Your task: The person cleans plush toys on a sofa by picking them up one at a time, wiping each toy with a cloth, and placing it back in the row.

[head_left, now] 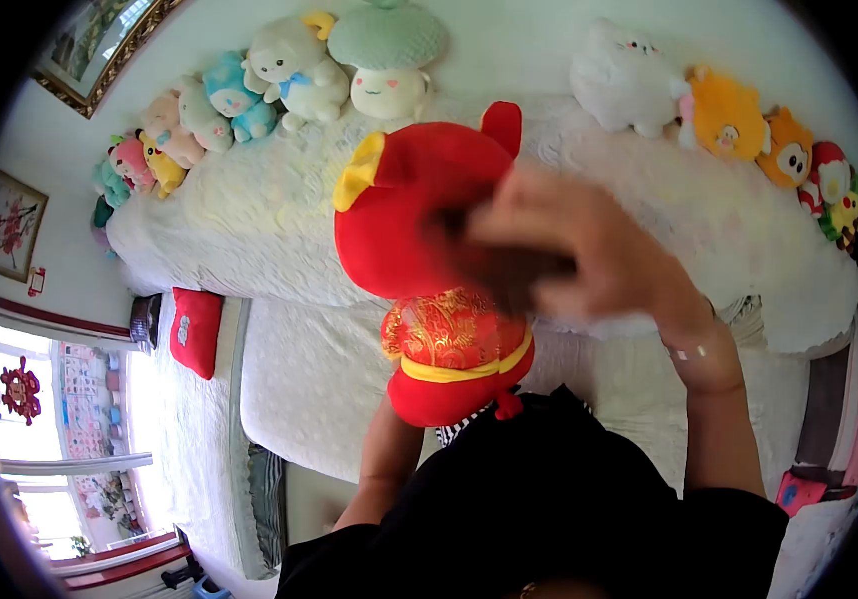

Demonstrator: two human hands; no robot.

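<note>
A red plush toy point(449, 339) with a large head, a yellow bow, a gold-patterned red outfit and a yellow belt is held up in front of my body. My right hand point(584, 245) is at the right side of its head, blurred by motion, with its fingers closed round a dark brown object point(509, 265) that is too smeared to name. The dark object overlaps the toy's head. My left forearm reaches up behind the toy's lower body, and the toy hides my left hand.
A sofa with a pale quilted cover point(279, 220) runs across the view, with several plush toys along its back. A red cushion point(196, 332) lies at the left, near a bright window. Framed pictures hang on the left wall.
</note>
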